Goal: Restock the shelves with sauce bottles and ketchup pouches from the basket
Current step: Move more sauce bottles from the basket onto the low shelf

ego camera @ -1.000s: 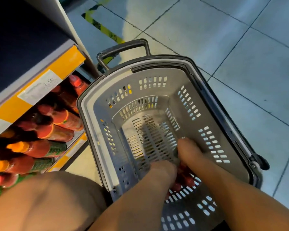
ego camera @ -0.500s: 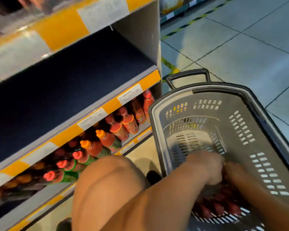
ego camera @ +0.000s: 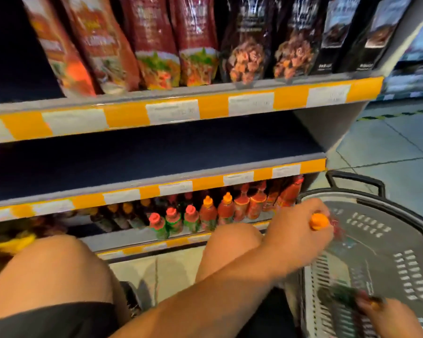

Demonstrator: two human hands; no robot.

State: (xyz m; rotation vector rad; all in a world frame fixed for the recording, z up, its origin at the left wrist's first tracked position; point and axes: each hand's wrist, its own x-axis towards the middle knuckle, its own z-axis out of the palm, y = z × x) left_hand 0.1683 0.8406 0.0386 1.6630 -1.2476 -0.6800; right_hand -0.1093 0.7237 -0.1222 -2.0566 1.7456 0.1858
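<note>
Left hand: above the near-left rim of the basket, fingers curled round a sauce bottle with an orange cap
Right hand: bottom right, over the basket, gripping a blurred bottle with green label
Basket: grey, perforated, black handle at its far end, on the tiled floor right of the shelves
Bottom shelf: rows of red sauce bottles with orange and red caps
Middle shelf: dark, bare surface
Top shelf: upright pouches, red at left, dark at right
Knees: bare, near the bottom shelf
</note>
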